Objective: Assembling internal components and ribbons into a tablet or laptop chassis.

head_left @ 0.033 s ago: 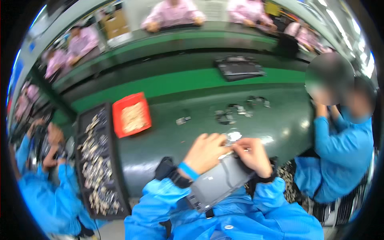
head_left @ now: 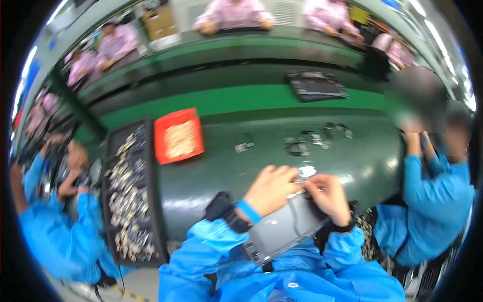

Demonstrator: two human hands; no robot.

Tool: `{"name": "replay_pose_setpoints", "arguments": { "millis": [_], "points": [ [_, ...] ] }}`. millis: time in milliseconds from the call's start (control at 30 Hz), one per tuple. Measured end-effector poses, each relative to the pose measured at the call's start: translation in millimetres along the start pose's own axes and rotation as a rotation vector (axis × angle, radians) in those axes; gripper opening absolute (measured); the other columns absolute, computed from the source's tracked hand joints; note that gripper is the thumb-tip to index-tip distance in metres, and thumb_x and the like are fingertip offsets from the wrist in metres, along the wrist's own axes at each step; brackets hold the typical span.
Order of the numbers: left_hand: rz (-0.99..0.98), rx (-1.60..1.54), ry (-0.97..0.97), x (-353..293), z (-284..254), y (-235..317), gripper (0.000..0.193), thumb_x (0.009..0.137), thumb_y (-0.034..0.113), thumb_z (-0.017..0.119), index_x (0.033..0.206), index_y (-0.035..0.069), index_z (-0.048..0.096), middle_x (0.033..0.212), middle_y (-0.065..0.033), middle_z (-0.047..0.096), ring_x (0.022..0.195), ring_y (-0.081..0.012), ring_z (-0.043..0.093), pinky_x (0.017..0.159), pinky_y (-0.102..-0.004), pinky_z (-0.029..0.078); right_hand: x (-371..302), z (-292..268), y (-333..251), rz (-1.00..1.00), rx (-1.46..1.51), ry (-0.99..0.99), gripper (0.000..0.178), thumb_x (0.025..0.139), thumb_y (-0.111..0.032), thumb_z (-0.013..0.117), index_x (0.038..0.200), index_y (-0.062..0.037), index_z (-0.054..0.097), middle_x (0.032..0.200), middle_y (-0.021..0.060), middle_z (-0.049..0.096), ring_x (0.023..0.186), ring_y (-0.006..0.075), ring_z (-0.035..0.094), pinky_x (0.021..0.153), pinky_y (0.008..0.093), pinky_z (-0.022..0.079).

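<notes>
Grey panel (head_left: 284, 226) sits at five o'clock; only the view has shifted, so the work looks no further along. At its far end the left hand (head_left: 271, 192) curls its fingers, the right hand (head_left: 331, 199) pinches; what either grips cannot be told

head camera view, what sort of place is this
Probably a factory assembly or sorting line: a long black divided tray of small parts, a bright red open bin of pale pieces, and people in blue smocks at a dark green bench.
</notes>
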State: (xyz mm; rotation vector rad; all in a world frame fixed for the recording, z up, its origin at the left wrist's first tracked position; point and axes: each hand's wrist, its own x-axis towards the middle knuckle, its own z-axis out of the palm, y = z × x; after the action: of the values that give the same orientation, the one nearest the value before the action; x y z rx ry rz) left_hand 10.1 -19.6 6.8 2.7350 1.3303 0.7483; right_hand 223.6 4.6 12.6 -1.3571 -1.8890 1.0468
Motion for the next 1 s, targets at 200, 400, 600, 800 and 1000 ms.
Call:
{"name": "replay_pose_setpoints", "arguments": {
  "millis": [200,400,600,800,1000],
  "points": [
    [-0.037,0.057,0.023,10,16,1,0.007,0.081,0.019,0.067,0.082,0.018,0.074,0.100,0.0002,0.061,0.098,-0.0182,0.061,0.079,-0.0373,0.046,2,-9,-7,0.113,-0.010,0.005,0.017,0.095,-0.010,0.072,0.092,0.0073,0.072,0.076,0.0035,0.070,0.066,0.0082,0.064,0.052,0.0227,0.048],
    [0.030,0.161,0.015,3,22,-8,0.010,0.085,0.023,0.067,0.077,0.019,0.072,0.093,0.0037,0.062,0.096,-0.0157,0.061,0.077,-0.0347,0.044,12,-2,-7,0.199,0.117,-0.097,0.016,0.095,-0.011,0.072,0.086,0.0001,0.064,0.067,0.0020,0.067,0.049,0.0045,0.053,0.043,0.0210,0.041],
    [0.020,0.112,0.023,5,22,-7,0.012,0.088,0.024,0.065,0.080,0.022,0.074,0.097,0.0032,0.061,0.100,-0.0151,0.060,0.079,-0.0358,0.043,12,-7,-17,0.204,0.116,-0.073,0.016,0.094,-0.009,0.073,0.091,0.0015,0.062,0.065,0.0047,0.067,0.048,0.0071,0.056,0.041,0.0226,0.042],
    [-0.019,0.004,-0.012,8,14,-4,0.012,0.086,0.021,0.066,0.087,0.024,0.078,0.098,0.0034,0.061,0.102,-0.0168,0.059,0.080,-0.0366,0.044,4,-20,-7,0.165,0.253,0.009,0.023,0.098,-0.011,0.069,0.115,-0.0010,0.058,0.070,0.0087,0.068,0.052,0.0103,0.060,0.045,0.0234,0.047],
    [0.082,-0.057,0.089,10,18,-11,0.010,0.078,0.018,0.075,0.088,0.017,0.075,0.098,0.0022,0.064,0.101,-0.0170,0.059,0.086,-0.0345,0.041,-5,-35,16,0.060,0.272,0.084,0.026,0.099,-0.007,0.067,0.121,0.0002,0.056,0.076,0.0066,0.069,0.055,0.0080,0.060,0.049,0.0213,0.049]
  ]
}}
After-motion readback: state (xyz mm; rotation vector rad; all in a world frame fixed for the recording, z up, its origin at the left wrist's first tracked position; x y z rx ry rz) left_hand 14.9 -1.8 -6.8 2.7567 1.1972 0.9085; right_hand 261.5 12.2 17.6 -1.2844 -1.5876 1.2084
